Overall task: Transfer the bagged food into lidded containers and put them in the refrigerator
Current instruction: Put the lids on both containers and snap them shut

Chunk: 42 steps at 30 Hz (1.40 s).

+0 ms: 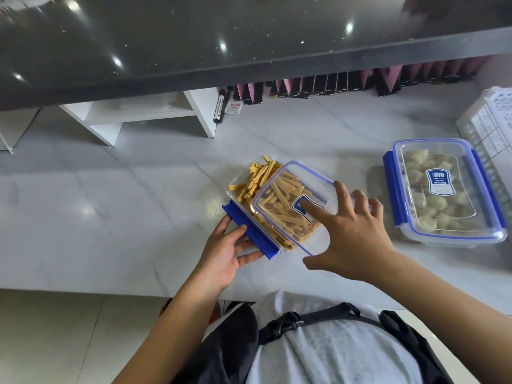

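Observation:
A clear container (235, 189) full of yellow strips (256, 176) stands on the white marble counter (110, 203). Its clear lid (279, 195) with blue clips lies askew over it, leaving the far left corner of the strips uncovered. My left hand (230, 250) grips the lid's blue clip (250, 231) at the near left side. My right hand (352, 234) rests spread on the lid's right half, fingers pressing its top. To the right stands a second container (443, 189), lid on with blue clips, holding pale dumplings.
A white plastic basket (490, 126) with a printed sheet stands at the far right. A white riser shelf (138, 112) sits at the back left, pens and a row of dark and pink cases beside it under a dark overhanging counter (194, 37).

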Motion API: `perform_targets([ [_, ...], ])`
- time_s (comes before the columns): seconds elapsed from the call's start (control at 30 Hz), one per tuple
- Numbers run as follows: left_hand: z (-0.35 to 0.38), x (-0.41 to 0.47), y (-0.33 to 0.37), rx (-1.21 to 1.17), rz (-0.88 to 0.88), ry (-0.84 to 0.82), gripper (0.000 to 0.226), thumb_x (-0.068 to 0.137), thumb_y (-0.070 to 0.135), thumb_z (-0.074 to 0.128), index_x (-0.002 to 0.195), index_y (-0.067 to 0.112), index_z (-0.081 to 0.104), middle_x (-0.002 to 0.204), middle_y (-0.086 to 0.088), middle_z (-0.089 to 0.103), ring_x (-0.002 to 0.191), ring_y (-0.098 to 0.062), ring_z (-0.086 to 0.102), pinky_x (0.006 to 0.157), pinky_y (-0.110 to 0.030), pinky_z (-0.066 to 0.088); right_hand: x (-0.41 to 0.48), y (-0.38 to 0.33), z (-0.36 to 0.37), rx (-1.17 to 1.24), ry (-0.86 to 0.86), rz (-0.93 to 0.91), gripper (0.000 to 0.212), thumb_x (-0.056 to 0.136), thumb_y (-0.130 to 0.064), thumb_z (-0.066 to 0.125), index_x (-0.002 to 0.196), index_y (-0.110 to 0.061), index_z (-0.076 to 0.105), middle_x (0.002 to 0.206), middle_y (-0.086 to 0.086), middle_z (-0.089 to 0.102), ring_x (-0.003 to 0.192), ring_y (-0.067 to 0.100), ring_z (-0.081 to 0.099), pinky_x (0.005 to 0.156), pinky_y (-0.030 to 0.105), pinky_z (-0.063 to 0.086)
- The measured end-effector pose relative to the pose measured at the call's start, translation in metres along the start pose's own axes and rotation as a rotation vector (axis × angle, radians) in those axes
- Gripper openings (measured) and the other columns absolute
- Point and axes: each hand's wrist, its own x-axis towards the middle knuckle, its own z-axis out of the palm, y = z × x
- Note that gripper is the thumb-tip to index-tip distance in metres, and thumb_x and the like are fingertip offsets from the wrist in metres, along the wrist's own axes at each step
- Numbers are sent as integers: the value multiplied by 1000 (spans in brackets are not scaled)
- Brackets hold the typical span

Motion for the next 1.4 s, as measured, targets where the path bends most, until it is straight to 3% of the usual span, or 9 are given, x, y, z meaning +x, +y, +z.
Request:
perform_targets([
  [0.17,-1,1,-2,-2,-2,-6,35,102,8,48,117,37,59,107,-16,75,94,-34,74,65,-44,61,-19,14,-15,15,-27,-13,113,48,-90,48,148,-59,8,161,11,3,142,40,18,115,56,17],
  [0.33,-2,4,-3,-6,4,-4,37,102,9,49,121,39,59,106,-12,76,95,-31,74,66,-44,61,3,-1,-18,88,114,-8,111,49,-93,49,149,-55,19,162,15,10,139,44,23,110,59,19],
  [0.5,-3,3,-1,-12,1,-7,38,101,6,48,123,35,59,108,-15,74,95,-33,74,67,-45,61,23,-21,-11,26,10,-5,107,53,-86,60,146,-54,20,158,16,9,136,45,23,110,57,20],
  [0.77,-4,5,-3,12,0,-18,36,101,10,50,121,38,58,108,-12,75,98,-31,74,75,-47,60,21,-8,-30,16,51,-22,110,52,-93,55,148,-54,18,161,16,9,141,46,18,112,60,15],
  [1.0,-3,5,-1,-7,-8,-6,40,102,6,47,123,38,58,111,-15,74,100,-34,73,71,-46,62,40,-47,-12,54,51,-54,106,53,-82,62,147,-55,19,160,17,7,138,49,19,110,59,17],
  [1.23,-5,6,-2,-16,-7,-6,40,101,6,48,127,35,58,110,-17,74,99,-36,72,69,-46,61,17,-26,9,82,61,21,108,49,-83,55,146,-57,16,162,18,8,139,48,21,110,58,19],
  [1.4,-4,5,-2,-4,1,-27,42,102,7,47,133,34,55,117,-18,71,99,-34,72,69,-45,61,18,-29,9,197,194,49,104,46,-86,51,143,-55,33,160,17,21,133,47,31,108,59,24],
])
